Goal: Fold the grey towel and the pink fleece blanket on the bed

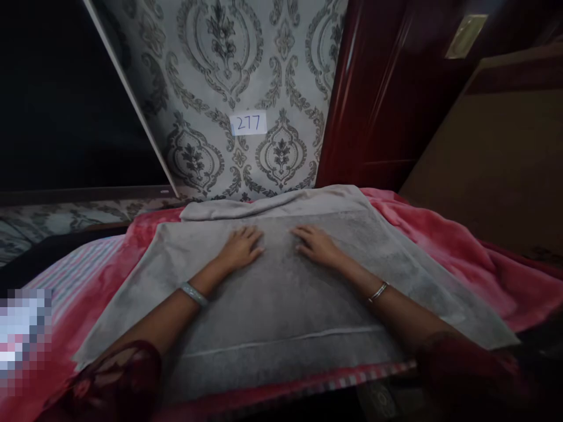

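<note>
A grey cloth, perhaps a towel or small blanket, lies spread out in front of me, with a folded strip along its near side and a loose, rumpled part at its far edge. My left hand rests palm down on its upper middle, fingers spread. Opposite it, my right hand also lies flat on the cloth, fingers extended and pointing inward. A gap of bare cloth separates the two hands, and neither grips anything. Each wrist wears a bracelet.
Under the cloth is a pink-red blanket, showing on both sides. Striped fabric lies at the left. Behind stand a dark screen, a patterned wall with a paper label reading 277, and a dark red door. A brown panel rises at right.
</note>
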### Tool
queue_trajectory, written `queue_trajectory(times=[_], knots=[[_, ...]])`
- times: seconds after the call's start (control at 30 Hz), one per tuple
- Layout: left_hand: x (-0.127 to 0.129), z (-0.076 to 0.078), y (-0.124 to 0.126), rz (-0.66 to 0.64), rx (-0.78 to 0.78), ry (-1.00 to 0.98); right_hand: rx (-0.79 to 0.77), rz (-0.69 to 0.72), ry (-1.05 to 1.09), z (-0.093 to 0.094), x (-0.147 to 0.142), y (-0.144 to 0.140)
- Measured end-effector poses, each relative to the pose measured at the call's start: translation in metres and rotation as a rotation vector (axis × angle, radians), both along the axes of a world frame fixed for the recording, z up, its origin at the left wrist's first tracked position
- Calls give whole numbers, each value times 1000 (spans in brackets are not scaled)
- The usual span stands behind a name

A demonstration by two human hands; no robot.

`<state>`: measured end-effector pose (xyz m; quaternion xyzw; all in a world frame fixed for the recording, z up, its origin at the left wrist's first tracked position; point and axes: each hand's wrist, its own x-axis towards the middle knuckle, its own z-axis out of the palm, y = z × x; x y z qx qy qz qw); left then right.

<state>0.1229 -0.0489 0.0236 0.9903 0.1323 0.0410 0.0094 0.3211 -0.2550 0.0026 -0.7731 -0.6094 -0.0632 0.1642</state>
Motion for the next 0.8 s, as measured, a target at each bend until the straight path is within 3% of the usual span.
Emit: queue_trajectory(times=[0.1,0.17,0.23,0.33,0.43,0.57,0.7,0.8], knots=[[27,-5,-7,-172,-86,90,-123,95,-2,-6,5,23],[39,-10,2,-154,-100,116,-198,14,26,-10,28,26],[39,-13,25,-46,-68,113,-252,-144,52,-14,62,14],[22,-13,72,227,26,110,-290,-419,53,-22,114,-18],[-1,-14,108,414,89,83,-248,-607,39,-32,141,-44],[-11,-15,115,473,88,25,-189,-666,18,-37,142,-48],[-10,-10,106,481,92,32,-219,-639,54,-27,134,-49],[-36,-6,109,474,63,76,-237,-633,91,-28,135,-78]])
